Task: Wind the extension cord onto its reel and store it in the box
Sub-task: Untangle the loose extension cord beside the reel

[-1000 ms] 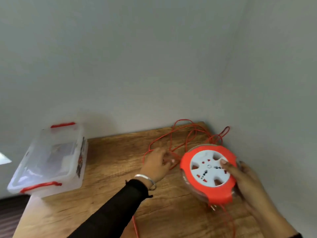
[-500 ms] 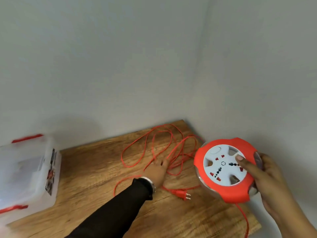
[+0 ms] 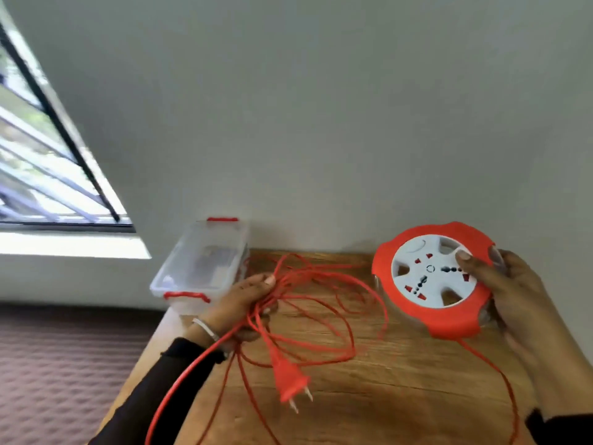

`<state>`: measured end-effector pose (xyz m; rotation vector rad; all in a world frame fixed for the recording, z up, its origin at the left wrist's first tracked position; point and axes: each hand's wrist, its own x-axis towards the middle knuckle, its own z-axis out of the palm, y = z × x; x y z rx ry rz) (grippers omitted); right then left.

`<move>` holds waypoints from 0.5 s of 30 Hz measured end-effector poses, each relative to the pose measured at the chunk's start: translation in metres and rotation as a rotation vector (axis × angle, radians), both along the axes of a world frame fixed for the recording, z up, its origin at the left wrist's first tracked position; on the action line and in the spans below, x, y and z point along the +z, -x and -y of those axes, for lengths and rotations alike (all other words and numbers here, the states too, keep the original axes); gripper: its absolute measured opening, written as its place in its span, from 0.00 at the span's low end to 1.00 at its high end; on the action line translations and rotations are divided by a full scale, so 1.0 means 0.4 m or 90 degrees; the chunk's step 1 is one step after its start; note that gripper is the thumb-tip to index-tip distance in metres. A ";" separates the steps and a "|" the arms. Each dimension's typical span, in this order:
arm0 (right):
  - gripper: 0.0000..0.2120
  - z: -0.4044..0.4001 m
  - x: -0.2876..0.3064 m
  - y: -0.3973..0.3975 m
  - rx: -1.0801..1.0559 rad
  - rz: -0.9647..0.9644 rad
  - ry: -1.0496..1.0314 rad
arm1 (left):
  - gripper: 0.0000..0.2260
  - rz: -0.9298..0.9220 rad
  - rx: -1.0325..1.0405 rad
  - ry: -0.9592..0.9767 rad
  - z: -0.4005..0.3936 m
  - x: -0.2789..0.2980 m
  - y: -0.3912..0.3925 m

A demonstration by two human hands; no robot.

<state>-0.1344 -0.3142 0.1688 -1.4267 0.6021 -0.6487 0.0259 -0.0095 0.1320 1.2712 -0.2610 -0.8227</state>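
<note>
My right hand [image 3: 513,293] holds the round red reel [image 3: 431,279] with its white socket face tilted toward me, thumb on the face, above the right part of the wooden table [image 3: 385,396]. My left hand [image 3: 239,305] grips a bunch of loops of the red cord [image 3: 321,284], lifted off the wood at the table's left. The red plug [image 3: 290,380] dangles below that hand. One strand runs from the reel's bottom down past my right wrist. A clear plastic box [image 3: 200,268] with red handles stands at the table's back left corner.
A grey wall rises right behind the table. A window [image 3: 38,155] is at the far left. Left of the table lies a brown patterned surface [image 3: 64,364], lower than the tabletop.
My left hand has gathered the cord loops off the table and lifted them, plug now hanging. The view has swung left, bringing the box and a window into sight. The reel stays in my right hand.
</note>
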 end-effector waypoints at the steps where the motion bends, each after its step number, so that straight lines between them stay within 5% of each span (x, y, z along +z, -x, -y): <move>1: 0.12 -0.008 0.005 -0.021 0.018 0.002 -0.002 | 0.05 0.007 0.052 -0.017 -0.046 0.000 -0.015; 9: 0.19 -0.069 -0.032 -0.133 0.130 -0.019 -0.045 | 0.07 0.097 0.249 -0.234 -0.223 -0.027 -0.014; 15: 0.15 -0.094 -0.138 -0.164 0.141 -0.074 -0.120 | 0.14 0.516 0.329 -0.557 -0.185 -0.189 0.051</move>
